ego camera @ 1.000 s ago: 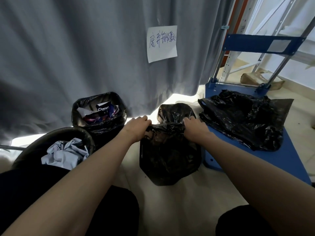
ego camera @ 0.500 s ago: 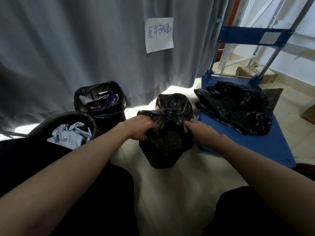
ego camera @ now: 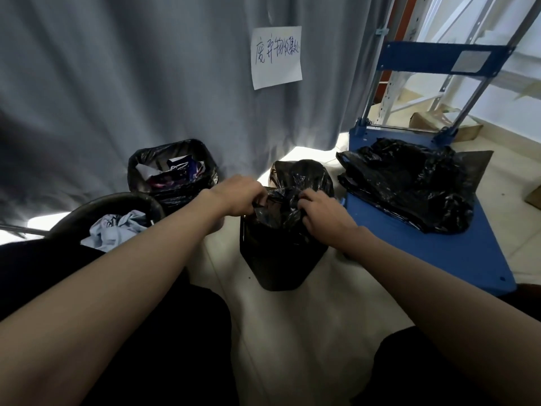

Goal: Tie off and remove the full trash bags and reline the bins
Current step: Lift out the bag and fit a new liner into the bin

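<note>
Hands have closed in: left hand (ego camera: 238, 197) and right hand (ego camera: 320, 213) both pinch the black trash bag's (ego camera: 278, 250) gathered mouth at twelve o'clock, tying underway.

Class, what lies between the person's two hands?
In the head view, the gathered neck of the black trash bag lies between the left hand and right hand.

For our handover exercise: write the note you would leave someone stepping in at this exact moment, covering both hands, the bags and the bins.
Left hand and right hand: each has a grip on the gathered top of the black bag on the floor.
Black bags lie on the blue cart.
Done: bag mouth bunched.
Left: knot it, then empty and reline the square bin and the round bin, both holding rubbish.
</note>
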